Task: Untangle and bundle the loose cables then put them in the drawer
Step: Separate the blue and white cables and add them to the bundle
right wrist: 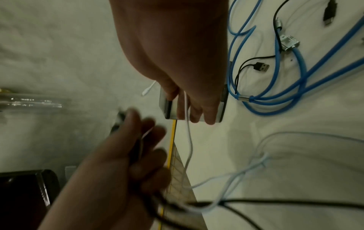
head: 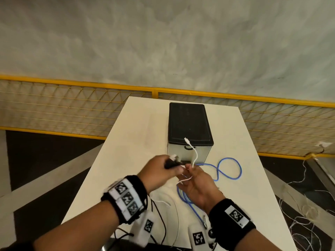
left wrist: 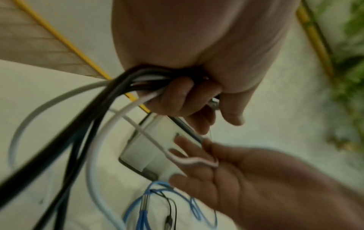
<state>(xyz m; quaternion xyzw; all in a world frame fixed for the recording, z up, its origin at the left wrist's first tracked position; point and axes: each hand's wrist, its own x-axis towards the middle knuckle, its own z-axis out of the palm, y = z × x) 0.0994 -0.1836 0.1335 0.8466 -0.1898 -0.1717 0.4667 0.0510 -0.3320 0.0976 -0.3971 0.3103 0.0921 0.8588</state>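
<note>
Both hands hold cables: left hand [head: 159,169] grips a bundle [left wrist: 126,82] (black and white), right hand [head: 197,185] pinches a white cable [head: 194,154]

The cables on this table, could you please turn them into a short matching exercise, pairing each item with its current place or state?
Things:
1. blue cable
2. white cable
3. black cables
4. drawer box

States:
A. gripped in the left hand
B. standing at the table's far end
C. lying looped on the table
D. pinched by the right hand

Pairs: 1-C, 2-D, 3-A, 4-B
</note>
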